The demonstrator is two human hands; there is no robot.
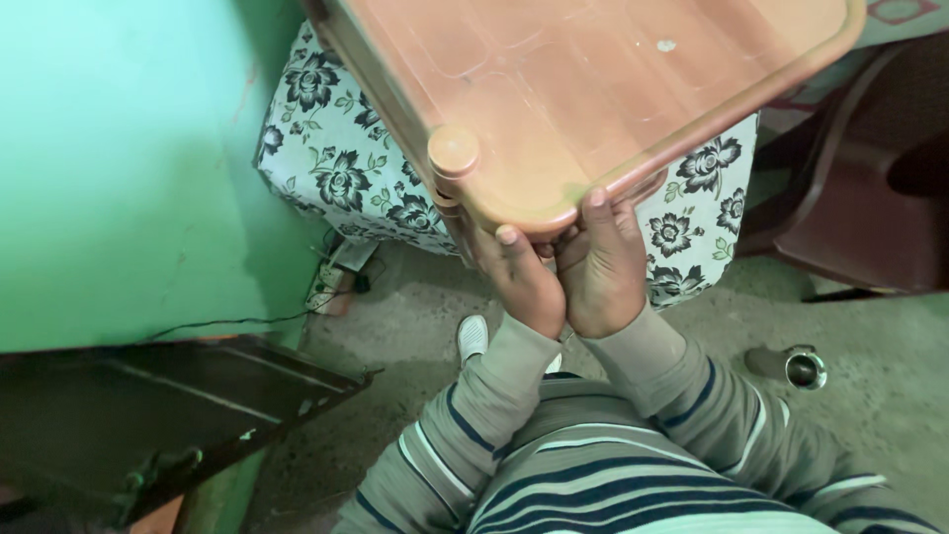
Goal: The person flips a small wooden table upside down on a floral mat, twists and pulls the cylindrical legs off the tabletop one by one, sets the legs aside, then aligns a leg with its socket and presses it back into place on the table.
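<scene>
A brown plastic table point(593, 69) with a rounded rim fills the top of the head view, tilted and lifted off the floor. My left hand point(519, 277) and my right hand point(598, 267) sit side by side at its near corner, fingers curled under the rim and thumbs on the top edge. A round peg-like cap point(453, 151) stands on the table corner just left of my left hand. My arms wear grey sleeves with dark blue and white stripes. The table legs are hidden.
Behind the table lies a white cushion with black flowers point(336, 158). A green wall point(119, 168) is at left, a dark board point(148, 415) below it, a power strip point(331, 282) on the floor, a steel cup point(806, 369) at right, a dark chair point(870, 198) beyond.
</scene>
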